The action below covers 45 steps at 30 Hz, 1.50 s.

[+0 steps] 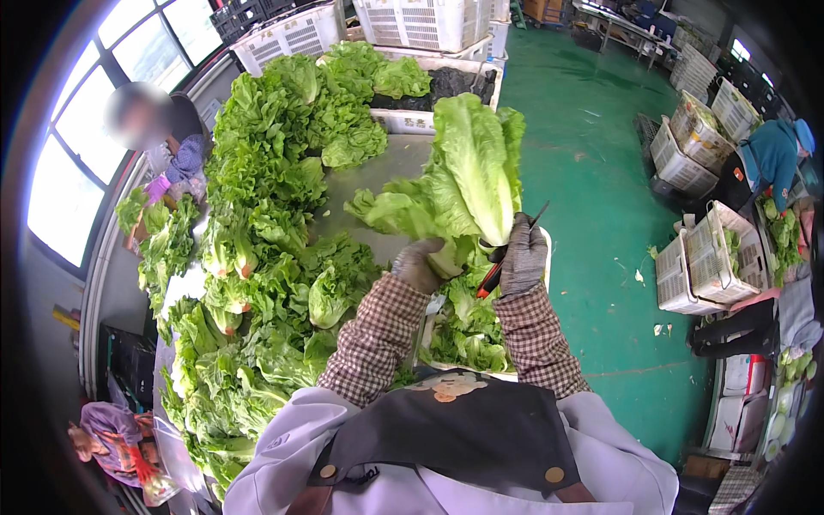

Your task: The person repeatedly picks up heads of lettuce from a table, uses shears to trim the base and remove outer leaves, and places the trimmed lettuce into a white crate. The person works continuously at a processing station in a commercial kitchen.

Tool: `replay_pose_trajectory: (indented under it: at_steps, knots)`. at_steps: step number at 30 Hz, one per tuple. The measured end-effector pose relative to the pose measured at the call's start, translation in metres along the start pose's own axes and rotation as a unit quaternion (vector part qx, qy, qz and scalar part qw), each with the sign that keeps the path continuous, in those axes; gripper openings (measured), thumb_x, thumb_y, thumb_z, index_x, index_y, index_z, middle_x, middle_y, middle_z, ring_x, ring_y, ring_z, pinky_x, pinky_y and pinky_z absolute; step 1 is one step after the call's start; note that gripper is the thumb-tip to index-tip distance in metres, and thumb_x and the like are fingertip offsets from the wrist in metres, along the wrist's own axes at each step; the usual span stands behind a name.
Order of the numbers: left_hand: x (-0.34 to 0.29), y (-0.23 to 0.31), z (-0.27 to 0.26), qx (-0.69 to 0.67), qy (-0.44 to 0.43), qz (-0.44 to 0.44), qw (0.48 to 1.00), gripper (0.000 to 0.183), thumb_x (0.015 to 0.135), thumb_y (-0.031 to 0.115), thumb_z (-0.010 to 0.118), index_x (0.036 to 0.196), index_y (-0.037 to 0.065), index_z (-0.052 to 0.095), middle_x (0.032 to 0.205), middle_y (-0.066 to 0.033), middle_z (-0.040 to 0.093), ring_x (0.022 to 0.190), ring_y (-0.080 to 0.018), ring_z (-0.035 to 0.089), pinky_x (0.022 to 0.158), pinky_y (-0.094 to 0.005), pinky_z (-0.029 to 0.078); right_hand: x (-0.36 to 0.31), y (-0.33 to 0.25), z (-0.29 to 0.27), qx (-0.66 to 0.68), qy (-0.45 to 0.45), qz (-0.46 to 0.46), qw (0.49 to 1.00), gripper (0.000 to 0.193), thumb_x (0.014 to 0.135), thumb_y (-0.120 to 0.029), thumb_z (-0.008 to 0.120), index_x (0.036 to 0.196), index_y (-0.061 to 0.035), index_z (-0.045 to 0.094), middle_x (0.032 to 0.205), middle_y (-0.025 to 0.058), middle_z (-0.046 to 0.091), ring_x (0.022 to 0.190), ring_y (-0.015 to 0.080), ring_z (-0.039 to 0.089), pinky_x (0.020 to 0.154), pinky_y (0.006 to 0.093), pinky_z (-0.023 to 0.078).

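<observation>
A head of romaine lettuce (474, 167) is held up in front of me, its pale ribs facing me. My right hand (524, 257), gloved in grey, is closed round a knife with a red and black handle (489, 281) and also grips the lettuce at its base. The dark blade points up and to the right. My left hand (418, 266), gloved too, is closed on a loose lettuce leaf (396, 210) left of the head. Below my hands, more lettuce leaves (468, 330) lie in a white crate (549, 257).
A large heap of lettuce (266, 215) covers the metal table (352, 184) on my left. White crates (421, 26) are stacked at the far end. A co-worker (176, 137) stands across the table, another person (112, 442) at lower left. Crates (712, 257) and people stand beyond the green floor (592, 172).
</observation>
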<state>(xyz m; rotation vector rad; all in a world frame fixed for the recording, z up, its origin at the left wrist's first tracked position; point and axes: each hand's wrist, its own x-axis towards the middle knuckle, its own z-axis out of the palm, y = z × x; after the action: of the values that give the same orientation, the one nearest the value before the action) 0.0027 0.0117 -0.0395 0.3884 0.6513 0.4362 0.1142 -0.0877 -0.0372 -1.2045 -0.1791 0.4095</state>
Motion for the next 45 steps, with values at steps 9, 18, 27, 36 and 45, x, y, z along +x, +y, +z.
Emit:
replay_pose_trajectory:
  at_steps: [9, 18, 27, 36, 45]
  knots:
    - [-0.011, 0.001, 0.027, 0.192, -0.079, 0.153, 0.966, 0.067, 0.077, 0.023, 0.069, 0.13, 0.009, 0.03, 0.123, -0.0096, 0.047, 0.114, -0.0235, 0.047, 0.091, -0.0404, 0.045, -0.007, -0.01, -0.009, -0.262, -0.081, -0.261, 0.926, 0.029, 0.088, -0.019, 0.053, 0.106, 0.0032, 0.054, 0.074, 0.0095, 0.062, 0.06, 0.0157, 0.058, 0.057, 0.0276, 0.048]
    - [-0.007, -0.011, 0.02, 0.058, -0.134, 0.258, 0.955, 0.058, 0.074, 0.015, 0.071, 0.123, 0.003, 0.042, 0.118, -0.0092, 0.051, 0.11, -0.0235, 0.05, 0.096, -0.0385, 0.041, -0.02, 0.019, 0.009, -0.207, -0.084, -0.174, 0.959, 0.029, 0.09, -0.02, 0.048, 0.108, 0.0019, 0.055, 0.076, 0.0099, 0.061, 0.056, 0.0108, 0.054, 0.051, 0.0266, 0.046]
    - [-0.026, -0.019, 0.045, 0.044, 0.111, 0.24, 0.963, 0.069, 0.069, 0.009, 0.075, 0.127, 0.005, 0.038, 0.12, -0.0091, 0.05, 0.109, -0.0238, 0.05, 0.095, -0.0395, 0.041, -0.024, 0.023, 0.014, -0.194, -0.062, -0.03, 0.979, 0.036, 0.089, -0.029, 0.048, 0.11, 0.0017, 0.05, 0.083, 0.0166, 0.063, 0.069, 0.0251, 0.063, 0.055, 0.0333, 0.05]
    - [-0.022, -0.002, 0.033, 0.091, 0.0, 0.289, 0.953, 0.054, 0.069, -0.003, 0.072, 0.117, 0.002, 0.047, 0.108, -0.0095, 0.056, 0.094, -0.0216, 0.057, 0.084, -0.0335, 0.049, -0.019, -0.008, 0.005, -0.063, -0.114, 0.094, 0.987, 0.041, 0.085, -0.036, 0.055, 0.105, -0.001, 0.053, 0.087, 0.0083, 0.062, 0.058, 0.0128, 0.056, 0.039, 0.0237, 0.039]
    - [-0.002, -0.018, 0.017, -0.014, -0.002, 0.285, 0.958, 0.053, 0.073, 0.004, 0.067, 0.12, 0.006, 0.045, 0.116, -0.0126, 0.052, 0.108, -0.0289, 0.05, 0.095, -0.0452, 0.04, -0.011, 0.038, 0.006, -0.037, -0.017, -0.066, 0.997, 0.022, 0.086, -0.022, 0.058, 0.097, -0.0027, 0.057, 0.075, 0.0011, 0.056, 0.062, 0.0072, 0.048, 0.052, 0.0214, 0.04]
